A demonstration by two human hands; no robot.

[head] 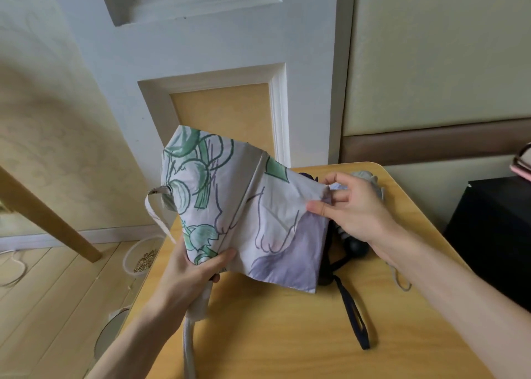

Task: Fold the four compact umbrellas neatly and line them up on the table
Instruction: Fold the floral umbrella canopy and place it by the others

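Above a yellow table point(287, 335), a floral compact umbrella point(244, 206) is being held up, its gathered lower end being gripped in the curled fingers of the left hand point(189, 275). The canopy is being stretched up and rightward from that grip, its edge being pinched between thumb and fingers of the right hand point(353, 206). Behind the cloth, a dark umbrella point(344, 252) is lying on the table, a grey umbrella point(370, 180) beyond it.
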